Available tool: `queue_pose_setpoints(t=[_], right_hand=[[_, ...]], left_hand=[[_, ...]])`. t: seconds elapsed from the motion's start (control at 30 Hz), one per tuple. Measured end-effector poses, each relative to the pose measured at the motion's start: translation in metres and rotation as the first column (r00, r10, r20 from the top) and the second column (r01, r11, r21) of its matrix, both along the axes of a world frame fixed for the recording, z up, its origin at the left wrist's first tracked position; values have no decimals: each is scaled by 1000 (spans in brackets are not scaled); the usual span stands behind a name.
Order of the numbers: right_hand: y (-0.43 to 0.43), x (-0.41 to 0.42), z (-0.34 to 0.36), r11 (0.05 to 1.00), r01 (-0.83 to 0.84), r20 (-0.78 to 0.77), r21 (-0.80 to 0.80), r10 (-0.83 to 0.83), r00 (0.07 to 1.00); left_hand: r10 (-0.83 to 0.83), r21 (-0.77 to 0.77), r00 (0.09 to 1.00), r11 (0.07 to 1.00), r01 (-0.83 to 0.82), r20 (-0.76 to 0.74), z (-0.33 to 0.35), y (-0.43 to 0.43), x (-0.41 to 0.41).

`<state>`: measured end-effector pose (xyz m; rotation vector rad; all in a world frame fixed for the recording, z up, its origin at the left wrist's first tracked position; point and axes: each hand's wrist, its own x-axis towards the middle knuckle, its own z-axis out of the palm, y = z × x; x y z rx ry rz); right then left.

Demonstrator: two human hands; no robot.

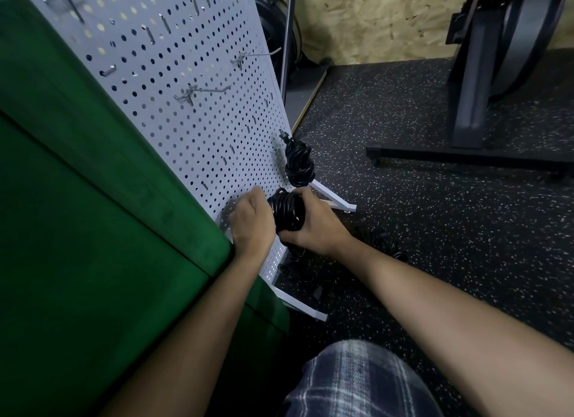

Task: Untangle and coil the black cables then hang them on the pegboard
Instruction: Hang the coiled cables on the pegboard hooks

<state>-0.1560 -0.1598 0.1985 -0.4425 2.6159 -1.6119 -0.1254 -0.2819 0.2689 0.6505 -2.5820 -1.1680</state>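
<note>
A grey pegboard (192, 112) stands on white feet on the floor, leaning back against a green box. One coiled black cable (297, 163) hangs from a hook near its lower right edge. My right hand (313, 224) grips a second coiled black cable (285, 210) close against the board's lower part. My left hand (251, 220) is curled at the board beside that coil; what its fingers hold is hidden. More loose black cable (382, 245) lies tangled on the floor behind my right wrist.
A large green box (77, 230) fills the left. Metal hooks (202, 91) stick out of the board higher up. A black stand with a long foot (466, 158) sits at the right on the speckled rubber floor. My knee in plaid fabric (357, 382) is at the bottom.
</note>
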Motion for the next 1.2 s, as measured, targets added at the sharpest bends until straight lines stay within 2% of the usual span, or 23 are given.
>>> queue_pose_setpoints(t=[0.13,0.3,0.5,0.63,0.87,1.1,1.2], right_hand=[[-12,-12,-2,1000,8,11,-13,-8,1000],[-28,-20,-3,1000,-10,-1,-7,10,1000],[-33,-28,-11,1000,-16,5,8,16,1000],[-29,-24,-15,999,-22,11,32,21,1000],[17,1,-24,993,-14,78,114,5,997],[33,8,-16,992,-13,50,125,6,999],[27,7,-10,993,-41,34,115,38,999]], left_hand=[[-56,50,998,997,56,11,1,2,1],[-21,37,1000,999,22,-21,-12,-9,-9],[-87,-101,996,991,87,8,-17,-14,-9],[-112,-135,994,985,111,4,-19,-13,-9],[-200,-291,979,936,199,26,-24,-9,-3],[-114,-204,992,974,99,-60,-17,-9,-6],[-121,-239,992,965,108,-40,-25,-17,-14]])
